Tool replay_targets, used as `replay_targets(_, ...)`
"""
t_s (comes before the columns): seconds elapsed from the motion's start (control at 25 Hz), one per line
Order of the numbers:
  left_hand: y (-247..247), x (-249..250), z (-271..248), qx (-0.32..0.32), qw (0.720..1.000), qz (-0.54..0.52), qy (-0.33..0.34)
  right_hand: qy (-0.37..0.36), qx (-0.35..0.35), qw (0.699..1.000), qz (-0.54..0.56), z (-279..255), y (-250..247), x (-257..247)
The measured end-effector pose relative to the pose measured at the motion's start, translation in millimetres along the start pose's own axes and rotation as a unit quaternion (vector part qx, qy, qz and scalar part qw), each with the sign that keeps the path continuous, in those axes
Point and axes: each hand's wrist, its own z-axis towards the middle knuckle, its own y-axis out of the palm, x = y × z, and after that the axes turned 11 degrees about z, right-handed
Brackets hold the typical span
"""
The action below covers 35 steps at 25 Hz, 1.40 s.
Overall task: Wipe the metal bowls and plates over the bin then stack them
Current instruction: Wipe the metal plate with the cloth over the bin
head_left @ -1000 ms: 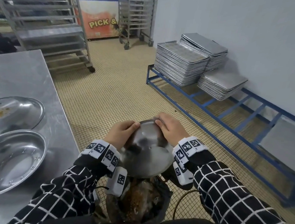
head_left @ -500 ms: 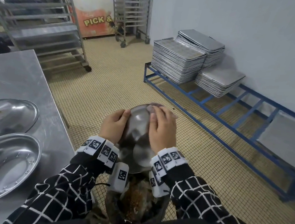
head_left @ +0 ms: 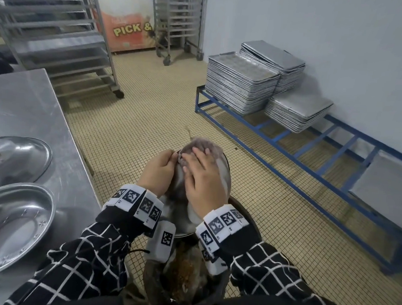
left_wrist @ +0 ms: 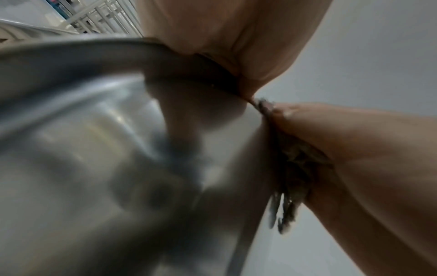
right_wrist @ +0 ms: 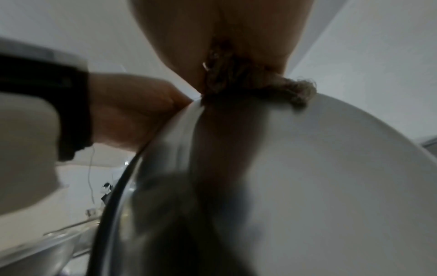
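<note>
A round metal plate (head_left: 223,175) stands tilted, nearly on edge, over the black bin (head_left: 245,213), which holds brown food scraps. My left hand (head_left: 168,158) grips the plate's left rim, thumb over the edge (left_wrist: 212,46). With its fingers spread, my right hand (head_left: 196,158) lies flat on the plate's face. It presses a grey, frayed cloth (head_left: 202,144) against the upper part. The cloth (right_wrist: 238,78) bunches under the palm in the right wrist view. The lower plate is hidden behind my wrists.
On the steel table (head_left: 25,105) at left lie a metal plate with yellow crumbs (head_left: 19,155) and a bare metal bowl (head_left: 9,224). A blue floor rack (head_left: 292,145) with stacked trays (head_left: 241,88) runs along the right wall. Wheeled racks (head_left: 60,33) stand behind.
The plate has tipped from lying flat to nearly upright. My right hand slid from the far rim onto its face with the cloth. The left hand kept its grip on the rim.
</note>
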Motion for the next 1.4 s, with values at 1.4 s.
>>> replay_targets(1.4, -3, -30, -6, 0.001, 0.995, -0.095, -0.044, 0.366, 0.099, 0.887, 0.262, -7, -49, 88)
